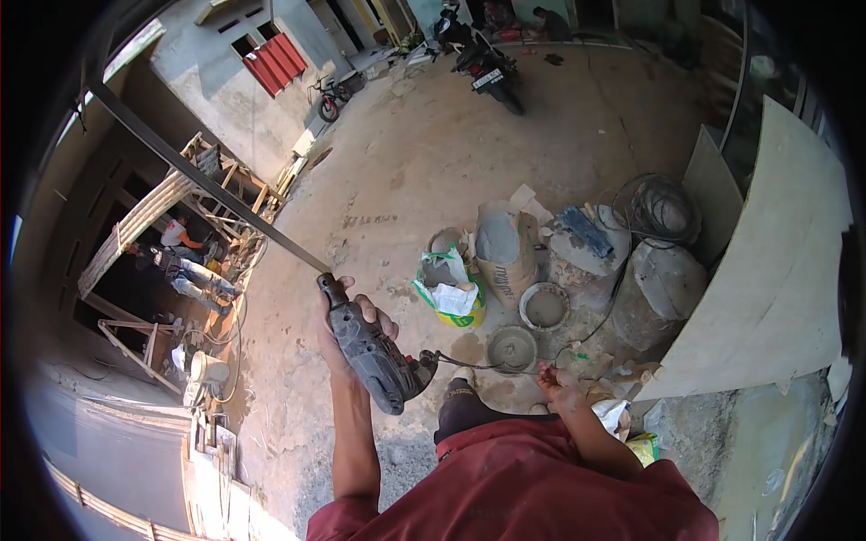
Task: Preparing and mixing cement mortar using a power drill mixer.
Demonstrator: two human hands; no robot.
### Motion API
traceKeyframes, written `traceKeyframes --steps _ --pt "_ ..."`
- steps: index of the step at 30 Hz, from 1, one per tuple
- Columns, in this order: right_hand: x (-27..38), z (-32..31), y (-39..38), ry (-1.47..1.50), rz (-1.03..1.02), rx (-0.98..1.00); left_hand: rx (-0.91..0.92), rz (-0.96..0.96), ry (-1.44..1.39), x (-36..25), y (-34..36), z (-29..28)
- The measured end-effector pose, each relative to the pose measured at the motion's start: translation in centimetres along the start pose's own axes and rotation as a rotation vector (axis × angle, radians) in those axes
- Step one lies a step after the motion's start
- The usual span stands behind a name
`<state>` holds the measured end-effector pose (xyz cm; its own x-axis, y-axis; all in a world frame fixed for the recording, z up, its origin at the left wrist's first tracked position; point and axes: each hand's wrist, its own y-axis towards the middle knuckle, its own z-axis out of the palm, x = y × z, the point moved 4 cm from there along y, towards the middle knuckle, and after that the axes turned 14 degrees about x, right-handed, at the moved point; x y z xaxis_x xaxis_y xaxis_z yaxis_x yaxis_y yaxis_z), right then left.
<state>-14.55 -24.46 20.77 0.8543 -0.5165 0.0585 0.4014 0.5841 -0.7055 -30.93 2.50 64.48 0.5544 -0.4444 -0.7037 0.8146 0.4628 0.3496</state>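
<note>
My left hand (383, 323) is wrapped round the body of a dark, dusty power drill (372, 356), raised in front of me with its chuck toward the upper left. A long metal bar (212, 187) lines up with the chuck; I cannot tell whether it is fixed in it. From the drill's handle a black power cord (478, 365) runs right to my right hand (561, 386), whose fingers are closed on it. Beyond the cord stands a bucket (511, 348) of wet grey mix, with a second round bucket (545, 307) of grey material behind it.
Open sacks of grey powder (499, 243), a white-green sack (451, 293), covered drums (658, 288) and coiled cable (658, 207) crowd the right, beside a leaning board (767, 270). Two people (185, 270) are by timber framing on the left. A motorcycle (483, 63) stands far off.
</note>
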Motion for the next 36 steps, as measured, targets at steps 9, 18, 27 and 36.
traceKeyframes --steps 9,18,27,36 --pt "1.7 14.4 -12.5 -0.778 -0.294 0.72 -0.199 -0.707 -0.078 16.3 -9.9 -6.6" --pt "-4.5 19.3 -12.6 -1.02 -0.289 0.656 -0.609 -0.592 -0.204 17.7 -13.3 -8.0" --pt "-6.2 20.9 -12.7 -1.042 -0.103 0.858 -0.452 -0.58 -0.152 15.2 -15.1 -7.5" --pt "-4.8 22.3 -13.4 -0.984 -0.058 0.909 -0.271 -0.526 0.126 14.1 -12.9 -4.8"
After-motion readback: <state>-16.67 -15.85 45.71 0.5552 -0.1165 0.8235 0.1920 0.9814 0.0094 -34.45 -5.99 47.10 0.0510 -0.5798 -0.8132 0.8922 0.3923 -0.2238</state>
